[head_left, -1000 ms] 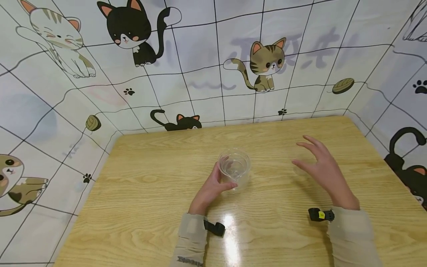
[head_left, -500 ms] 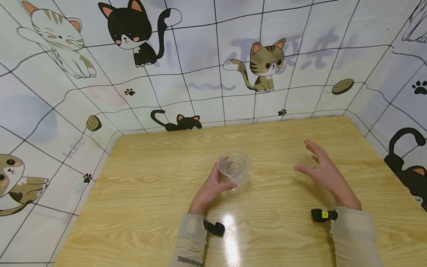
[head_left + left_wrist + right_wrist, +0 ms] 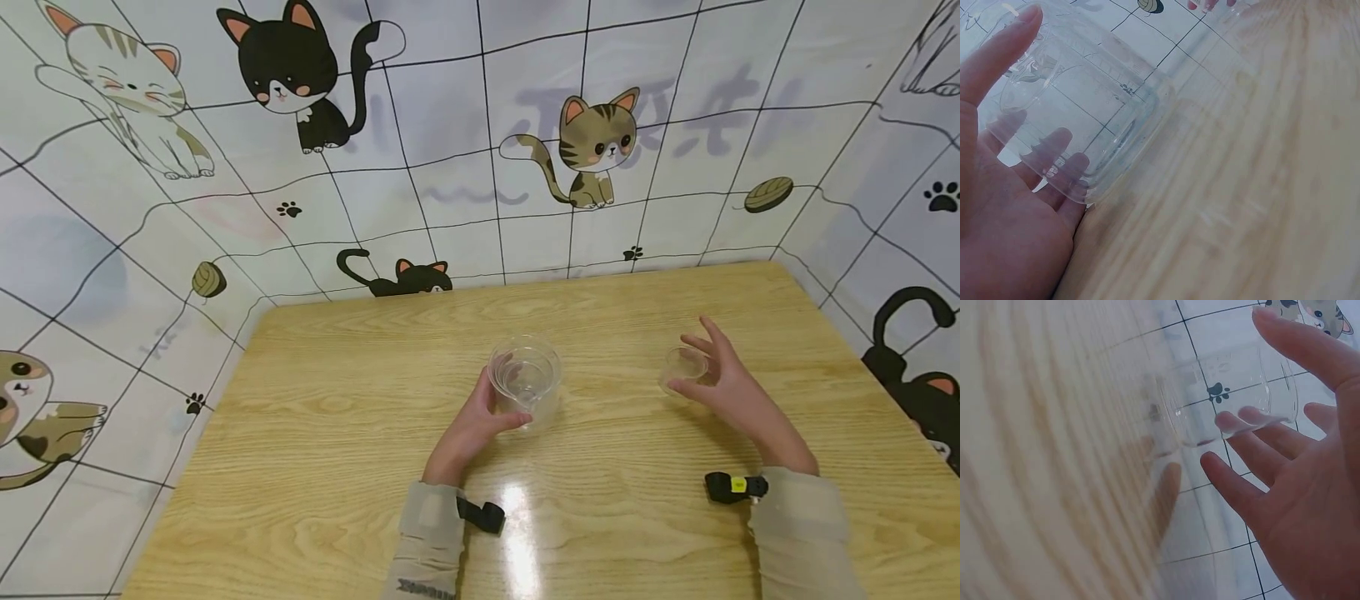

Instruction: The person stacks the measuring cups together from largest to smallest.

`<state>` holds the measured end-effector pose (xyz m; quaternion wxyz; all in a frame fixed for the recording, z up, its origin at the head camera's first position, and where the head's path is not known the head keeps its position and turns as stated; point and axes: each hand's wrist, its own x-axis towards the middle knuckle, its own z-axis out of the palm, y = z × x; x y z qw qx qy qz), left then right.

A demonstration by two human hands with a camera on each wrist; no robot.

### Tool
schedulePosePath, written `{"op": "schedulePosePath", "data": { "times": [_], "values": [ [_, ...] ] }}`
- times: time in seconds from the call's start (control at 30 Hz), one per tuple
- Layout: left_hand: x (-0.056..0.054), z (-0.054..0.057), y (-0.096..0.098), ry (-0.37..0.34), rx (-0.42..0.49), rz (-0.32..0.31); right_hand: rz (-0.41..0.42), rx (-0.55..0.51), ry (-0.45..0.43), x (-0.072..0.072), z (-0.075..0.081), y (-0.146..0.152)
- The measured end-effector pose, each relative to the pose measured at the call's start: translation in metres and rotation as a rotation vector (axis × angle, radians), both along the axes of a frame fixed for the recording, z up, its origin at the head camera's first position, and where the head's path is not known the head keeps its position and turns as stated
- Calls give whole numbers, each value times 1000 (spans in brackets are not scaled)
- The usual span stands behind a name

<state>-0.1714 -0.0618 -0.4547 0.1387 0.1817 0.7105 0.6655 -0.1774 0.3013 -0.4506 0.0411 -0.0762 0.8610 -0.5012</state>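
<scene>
My left hand [image 3: 476, 417] holds a wide clear cup [image 3: 534, 362] near the table's middle, thumb on the near side and fingers on the far left. In the left wrist view, those fingers [image 3: 1054, 156] show through its transparent wall. Rounded outlines appear inside the cup; I cannot tell whether they are liquid or another vessel. To the right stands a smaller clear glass [image 3: 682, 367]. My right hand [image 3: 731, 392] is beside it, with thumb and fingers spread around its right side. In the right wrist view, the thumb is apart from the small glass [image 3: 1229, 394], and fingertips show behind it.
Both things stand on a light wooden table [image 3: 337, 400]. A white cloth [image 3: 450, 183] with grid lines and cartoon cats surrounds its back and sides. Dark straps with small devices sit on both wrists, one being the right wrist device [image 3: 735, 487].
My right hand has shifted slightly right and its spread has narrowed a little, leaving more of the small glass visible. The left hand and wide cup have stayed in place.
</scene>
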Motion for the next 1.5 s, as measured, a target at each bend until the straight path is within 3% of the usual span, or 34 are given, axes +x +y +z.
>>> {"op": "schedulePosePath", "data": {
  "times": [0.17,0.4,0.7,1.27,1.5],
  "values": [
    [1,1,-1,-7,7,2,17,15,-1,1,-2,5],
    [2,-3,-1,-9,23,-2,28,104,-82,9,-4,13],
    [1,-7,1,-2,28,-5,27,149,-67,14,-6,18],
    [0,-2,-1,13,20,-5,-42,171,34,12,-3,17],
    [0,-1,-2,11,20,-1,-40,158,29,10,-2,14]
  ]
}}
